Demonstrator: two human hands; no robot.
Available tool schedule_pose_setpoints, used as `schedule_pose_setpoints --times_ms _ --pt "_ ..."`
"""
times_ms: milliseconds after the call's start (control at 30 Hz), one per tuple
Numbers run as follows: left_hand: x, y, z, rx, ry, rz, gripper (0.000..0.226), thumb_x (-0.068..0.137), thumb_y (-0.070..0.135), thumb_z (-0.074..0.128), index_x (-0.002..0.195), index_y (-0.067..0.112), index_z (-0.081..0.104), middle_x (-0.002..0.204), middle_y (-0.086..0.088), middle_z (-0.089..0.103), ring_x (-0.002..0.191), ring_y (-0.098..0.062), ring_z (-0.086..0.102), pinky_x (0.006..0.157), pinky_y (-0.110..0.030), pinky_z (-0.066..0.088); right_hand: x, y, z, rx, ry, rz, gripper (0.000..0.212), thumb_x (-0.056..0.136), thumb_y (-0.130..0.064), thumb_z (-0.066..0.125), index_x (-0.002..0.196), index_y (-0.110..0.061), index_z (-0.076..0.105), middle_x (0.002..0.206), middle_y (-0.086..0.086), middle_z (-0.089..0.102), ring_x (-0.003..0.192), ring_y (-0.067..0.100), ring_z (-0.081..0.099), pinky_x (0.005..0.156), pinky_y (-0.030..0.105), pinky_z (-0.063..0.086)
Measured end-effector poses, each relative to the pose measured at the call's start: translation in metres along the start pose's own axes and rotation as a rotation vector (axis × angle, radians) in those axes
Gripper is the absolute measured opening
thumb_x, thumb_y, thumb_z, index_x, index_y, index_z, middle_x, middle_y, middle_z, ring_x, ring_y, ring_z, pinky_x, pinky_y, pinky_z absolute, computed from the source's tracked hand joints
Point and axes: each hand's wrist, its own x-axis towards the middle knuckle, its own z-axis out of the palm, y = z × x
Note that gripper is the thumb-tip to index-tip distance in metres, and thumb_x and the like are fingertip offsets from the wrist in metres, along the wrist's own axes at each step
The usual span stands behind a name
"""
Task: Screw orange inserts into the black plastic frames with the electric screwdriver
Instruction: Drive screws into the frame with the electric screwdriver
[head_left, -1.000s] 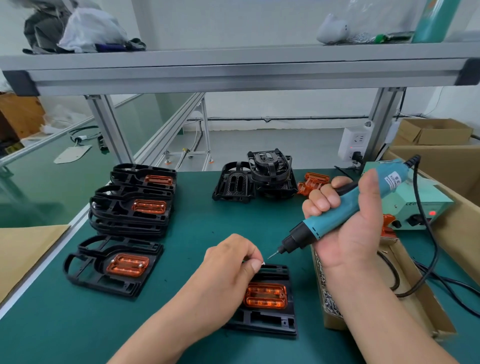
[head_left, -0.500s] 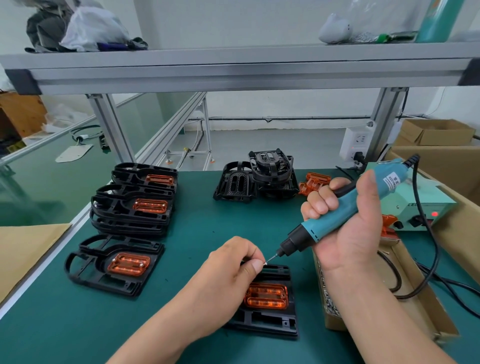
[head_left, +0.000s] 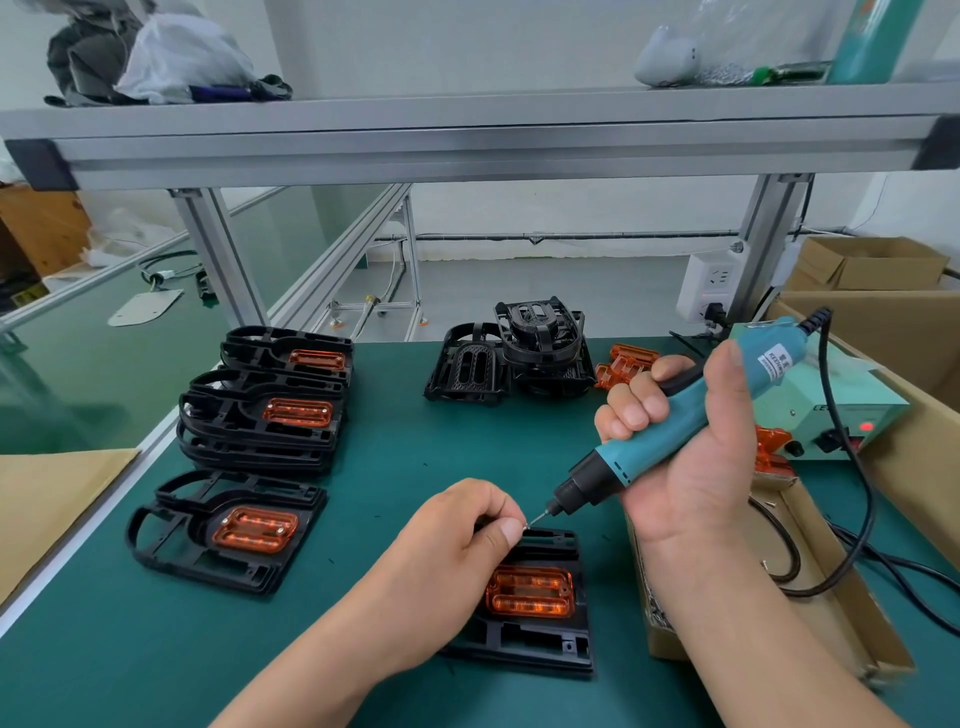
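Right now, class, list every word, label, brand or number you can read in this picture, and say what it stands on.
No text reads clearly enough to quote.
White label on the electric screwdriver: printed lines, too small and blurred to read.
Front of the power box: raised letters, partly hidden by the right hand, unreadable.
Wall socket: faint marks, unreadable.

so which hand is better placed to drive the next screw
Right. The right hand grips the electric screwdriver, its bit angled down above the black frame; the left hand pinches a small part at the bit tip.
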Motion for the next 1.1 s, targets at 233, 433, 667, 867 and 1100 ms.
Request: schedule_pose_setpoints --times_ms 233,433,667,867,1100 --pt "-0.0008 0.0031 -0.0018 -0.006 -0.007 0.001 0.017 0.107 0.036 0.054 0.091 0.037 0.059 0.08 0.024 0.059 0.072 0.0 0.051 0.066 -0.012 0.039 0.0004 -0.0009 -0.0019 0.003 0.01 0.0 0.043 0.1 -0.056 0.059 0.083 -0.017 0.061 0.064 -0.004 0.047 0.056 0.012 0.045 0.056 0.026 0.042" --pt "-0.0006 0.0017 -0.0014 -0.001 -0.004 0.005 0.016 0.106 0.038 0.053 0.092 0.039 0.059 0.081 0.024 0.059 0.072 0.0 0.051 0.067 -0.012 0.039 -0.0001 -0.0004 -0.001 0.003 0.007 0.001 0.043 0.101 -0.056 0.057 0.082 -0.018 0.06 0.063 -0.004 0.047 0.056 0.012 0.045 0.056 0.026 0.042" --pt "-0.0014 -0.0035 0.0034 0.0 0.02 0.0 0.013 0.106 0.043 0.05 0.096 0.041 0.059 0.072 0.019 0.054 0.063 -0.002 0.044 0.06 -0.018 0.039 0.0002 0.0021 0.0022 -0.01 0.055 -0.013 0.043 0.095 -0.059 0.064 0.08 -0.019 0.061 0.064 -0.004 0.047 0.057 0.012 0.046 0.056 0.025 0.043" --pt "0.0003 -0.0003 0.0015 -0.061 0.025 -0.013 0.014 0.097 0.049 0.056 0.098 0.039 0.064 0.073 0.016 0.057 0.063 -0.001 0.045 0.06 -0.018 0.04 -0.0015 0.0026 0.0038 0.015 0.1 -0.026 0.044 0.099 -0.058 0.063 0.08 -0.019 0.062 0.066 -0.004 0.047 0.058 0.012 0.047 0.056 0.024 0.045" --pt "0.002 0.0005 0.0038 -0.116 0.037 -0.052 0.006 0.098 0.034 0.067 0.096 0.039 0.067 0.084 0.012 0.072 0.068 0.002 0.055 0.065 -0.016 0.045 -0.0019 0.0032 0.0029 0.019 0.089 -0.016 0.042 0.098 -0.058 0.063 0.08 -0.02 0.062 0.065 -0.004 0.047 0.058 0.012 0.046 0.056 0.024 0.044"
